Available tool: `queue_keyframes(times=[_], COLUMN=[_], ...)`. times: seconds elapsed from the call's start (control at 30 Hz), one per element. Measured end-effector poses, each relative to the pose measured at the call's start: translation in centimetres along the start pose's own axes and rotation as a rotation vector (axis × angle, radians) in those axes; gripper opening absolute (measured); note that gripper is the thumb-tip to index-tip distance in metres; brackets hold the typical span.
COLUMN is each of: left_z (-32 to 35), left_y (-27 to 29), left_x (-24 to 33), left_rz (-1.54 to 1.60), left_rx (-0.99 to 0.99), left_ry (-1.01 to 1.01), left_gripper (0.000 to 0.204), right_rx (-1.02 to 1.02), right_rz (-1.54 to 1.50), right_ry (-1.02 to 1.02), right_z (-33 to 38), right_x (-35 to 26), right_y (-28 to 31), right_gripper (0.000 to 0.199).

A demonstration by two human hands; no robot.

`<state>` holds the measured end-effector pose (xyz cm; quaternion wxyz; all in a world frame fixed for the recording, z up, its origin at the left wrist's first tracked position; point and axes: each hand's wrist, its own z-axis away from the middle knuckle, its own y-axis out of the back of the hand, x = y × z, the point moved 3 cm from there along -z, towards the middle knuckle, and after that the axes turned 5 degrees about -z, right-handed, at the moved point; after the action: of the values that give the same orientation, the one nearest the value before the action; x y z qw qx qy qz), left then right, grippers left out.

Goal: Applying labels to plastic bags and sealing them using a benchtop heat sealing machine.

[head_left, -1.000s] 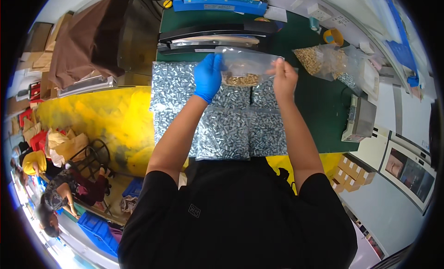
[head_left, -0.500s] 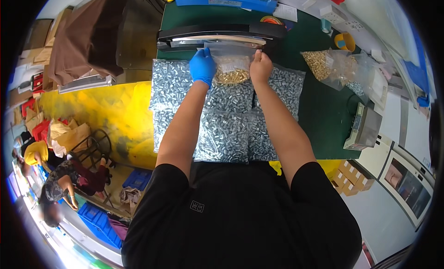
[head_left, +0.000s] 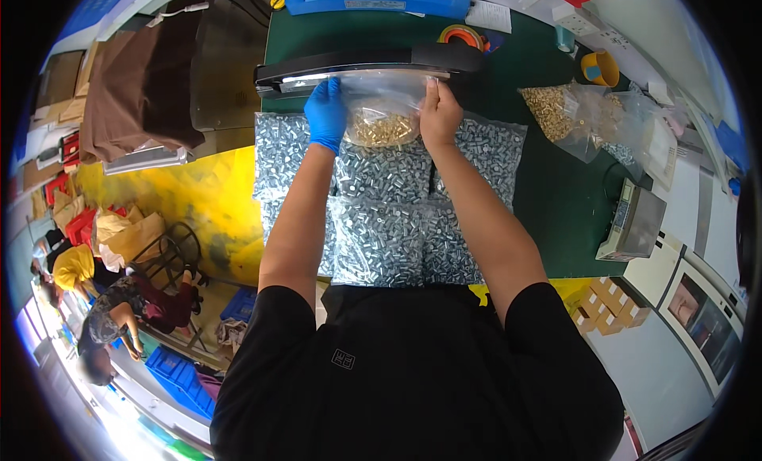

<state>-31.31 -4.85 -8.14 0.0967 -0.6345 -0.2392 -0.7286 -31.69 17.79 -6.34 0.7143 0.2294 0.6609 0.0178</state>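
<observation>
My left hand, in a blue glove, pinches the upper left corner of a clear plastic bag of small brass-coloured parts. At the opposite corner, the bare thumb and fingers of my right hand grip the same bag. Its mouth is stretched flat between my hands and meets the front of a long black bar sealer. How far the edge reaches inside is hidden. Beneath the bag and my forearms lie several clear bags of silvery metal fasteners, side by side.
On the green table's right are bags of brass-coloured parts, a yellow cup and a scale. Tape rolls and a blue machine stand behind the sealer. People are at the far left.
Both hands have brought the bag's mouth up against the sealer, and the sealer's gap looks narrower. A white label that showed in the bag is no longer visible.
</observation>
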Motion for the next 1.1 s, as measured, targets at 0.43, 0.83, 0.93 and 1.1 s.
queue_keyframes(times=[0.43,0.83,0.93,1.1], left_z=[-1.7,-1.5,-1.3,-1.4], left_y=[0.1,0.7,0.6,0.7], left_x=[0.1,0.9,1.4,1.2], left_rz=[-0.144,-0.278,-0.257,-0.260], left_rx=[0.050,0.123,0.122,0.113], left_ry=[0.004,0.131,0.107,0.105], left_gripper=[0.041,0.045,0.046,0.046], right_rx=[0.232,0.037,0.182,0.060], right_rz=[0.526,0.412,0.364,0.396], right_ry=[0.714,0.569,0.689,0.851], right_z=[-3.3,-4.7,-4.8,-5.1], right_x=[-4.4,-2.1,-2.1,-0.5], right_y=[1.7,1.3,1.4,2.1], right_gripper=[0.015,0.016,0.014,0.015])
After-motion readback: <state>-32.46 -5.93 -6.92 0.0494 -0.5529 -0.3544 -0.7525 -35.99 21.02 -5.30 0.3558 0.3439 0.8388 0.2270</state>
